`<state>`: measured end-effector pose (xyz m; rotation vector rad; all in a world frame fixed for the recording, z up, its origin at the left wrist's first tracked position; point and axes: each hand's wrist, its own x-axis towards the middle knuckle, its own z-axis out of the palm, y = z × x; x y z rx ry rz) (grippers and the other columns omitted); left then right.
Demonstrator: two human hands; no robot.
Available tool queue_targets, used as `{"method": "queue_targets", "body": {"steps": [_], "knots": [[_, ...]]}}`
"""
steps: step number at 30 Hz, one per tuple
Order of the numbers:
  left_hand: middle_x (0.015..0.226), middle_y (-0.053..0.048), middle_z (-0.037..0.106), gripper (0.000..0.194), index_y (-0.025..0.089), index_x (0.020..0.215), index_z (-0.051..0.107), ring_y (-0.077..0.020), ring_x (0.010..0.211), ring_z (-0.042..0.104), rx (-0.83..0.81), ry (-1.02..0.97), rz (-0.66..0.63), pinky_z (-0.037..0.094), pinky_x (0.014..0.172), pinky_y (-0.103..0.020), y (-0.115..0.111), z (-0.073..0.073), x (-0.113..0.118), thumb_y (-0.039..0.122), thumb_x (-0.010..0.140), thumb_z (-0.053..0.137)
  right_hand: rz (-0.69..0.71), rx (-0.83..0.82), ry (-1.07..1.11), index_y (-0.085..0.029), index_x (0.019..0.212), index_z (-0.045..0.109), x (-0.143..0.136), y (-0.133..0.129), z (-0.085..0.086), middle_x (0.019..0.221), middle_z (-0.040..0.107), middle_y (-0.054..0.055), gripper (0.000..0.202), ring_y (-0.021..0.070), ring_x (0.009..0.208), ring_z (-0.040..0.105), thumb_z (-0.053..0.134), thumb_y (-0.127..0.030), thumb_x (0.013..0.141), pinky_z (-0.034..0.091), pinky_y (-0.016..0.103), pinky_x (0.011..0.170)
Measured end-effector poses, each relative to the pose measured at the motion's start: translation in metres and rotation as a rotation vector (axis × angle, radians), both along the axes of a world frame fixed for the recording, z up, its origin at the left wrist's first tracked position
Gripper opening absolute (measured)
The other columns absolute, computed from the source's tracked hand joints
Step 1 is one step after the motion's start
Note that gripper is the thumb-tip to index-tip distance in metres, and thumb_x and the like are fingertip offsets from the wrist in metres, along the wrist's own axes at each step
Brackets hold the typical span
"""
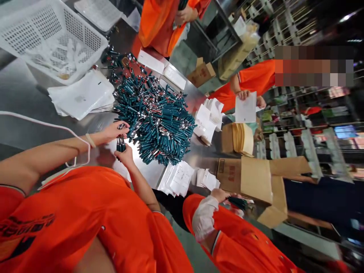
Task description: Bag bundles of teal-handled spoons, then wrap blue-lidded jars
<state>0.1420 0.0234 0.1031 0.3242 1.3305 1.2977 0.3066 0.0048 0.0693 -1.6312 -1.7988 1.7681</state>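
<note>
Teal-handled utensil bundle, small, silvery at the upper end: left of centre in the frame, held in the right-hand grip, which is clasped around the handles. Left-hand grip: directly above, fingers at silvery metal; whether closed on it, cannot tell. Utensil pile, likewise teal-handled: centre of frame, just right of both grips, on a metal desk. White perforated basket: upper left. White packets, stacked: between basket and left-hand grip.
</note>
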Motion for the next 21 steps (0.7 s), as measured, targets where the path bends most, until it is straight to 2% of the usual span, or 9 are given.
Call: {"method": "queue_targets", "body": {"steps": [2,4,6,7,10,12,14,17,21], "knots": [[0.097,-0.002,0.069,0.038,0.018,0.095,0.06,-0.0218,0.113,0.067,-0.007,0.069,-0.03,0.059,0.113,-0.039,0.017,-0.002,-0.034,0.009,0.081,0.095,-0.112,-0.127,-0.02,-0.025,0.081,0.054,0.002,0.012,-0.005,0.055,0.053,-0.01,0.031,0.0132,0.048,0.053,0.083,-0.025,0.071,0.045,0.023,0.046],[0.119,-0.008,0.069,0.052,0.017,0.095,0.052,-0.0233,0.155,0.044,0.008,0.231,0.067,0.045,0.13,-0.038,0.028,-0.014,-0.071,0.001,0.074,0.097,-0.194,-0.159,0.001,-0.026,0.08,0.052,0.007,0.02,-0.01,0.055,0.055,-0.01,0.033,0.013,0.049,0.054,0.082,-0.021,0.068,0.044,0.022,0.045],[0.138,-0.019,0.066,0.06,0.015,0.093,0.047,-0.0357,0.173,0.013,0.028,0.616,0.253,0.042,0.132,-0.056,0.03,-0.035,-0.103,0.001,0.068,0.101,-0.256,-0.173,0.028,-0.026,0.08,0.052,0.013,0.023,-0.013,0.056,0.055,-0.01,0.034,0.013,0.049,0.054,0.082,-0.02,0.064,0.043,0.021,0.045],[0.148,-0.026,0.062,0.054,0.011,0.095,0.049,-0.0413,0.175,0.008,0.027,0.773,0.275,0.037,0.132,-0.068,0.027,-0.047,-0.115,0.002,0.073,0.098,-0.279,-0.183,0.04,-0.026,0.08,0.053,0.016,0.022,-0.015,0.056,0.056,-0.01,0.034,0.0131,0.049,0.054,0.081,-0.019,0.062,0.043,0.021,0.045],[0.169,-0.043,0.043,0.029,-0.006,0.121,0.06,-0.0531,0.173,0.02,-0.147,1.209,0.017,0.021,0.125,-0.091,0.01,-0.077,-0.135,0.0,0.094,0.07,-0.327,-0.201,0.058,-0.026,0.078,0.055,0.021,0.019,-0.021,0.058,0.058,-0.009,0.033,0.0133,0.05,0.054,0.081,-0.02,0.06,0.043,0.022,0.045],[0.165,-0.05,0.042,0.041,-0.015,0.137,0.061,-0.0582,0.168,0.032,-0.266,1.392,-0.277,0.03,0.122,-0.091,-0.003,-0.084,-0.141,-0.001,0.1,0.048,-0.346,-0.205,0.069,-0.025,0.078,0.055,0.021,0.017,-0.023,0.059,0.059,-0.009,0.032,0.013,0.052,0.055,0.081,-0.02,0.059,0.045,0.022,0.047],[0.149,-0.053,0.053,0.047,-0.02,0.135,0.063,-0.0599,0.159,0.044,-0.298,1.454,-0.47,0.046,0.116,-0.083,-0.015,-0.082,-0.143,0.0,0.102,0.037,-0.349,-0.203,0.092,-0.025,0.078,0.055,0.021,0.015,-0.024,0.059,0.059,-0.009,0.032,0.0128,0.054,0.056,0.08,-0.02,0.059,0.046,0.022,0.05],[0.143,-0.045,0.062,0.047,-0.011,0.13,0.07,-0.0492,0.151,0.057,-0.215,1.46,-0.548,0.05,0.122,-0.071,-0.04,-0.08,-0.137,0.005,0.105,0.034,-0.331,-0.191,0.101,-0.025,0.079,0.056,0.023,0.013,-0.025,0.062,0.06,-0.009,0.03,0.0134,0.055,0.058,0.079,-0.018,0.06,0.048,0.023,0.052],[0.146,-0.03,0.072,0.033,0.007,0.107,0.077,-0.037,0.155,0.061,0.019,1.315,-0.788,0.044,0.134,-0.054,-0.098,-0.097,-0.117,0.004,0.1,0.044,-0.307,-0.032,-0.058,-0.026,0.08,0.054,0.034,0.012,-0.03,0.064,0.054,-0.011,0.03,0.0129,0.059,0.053,0.078,-0.018,0.063,0.045,0.022,0.055]]}}
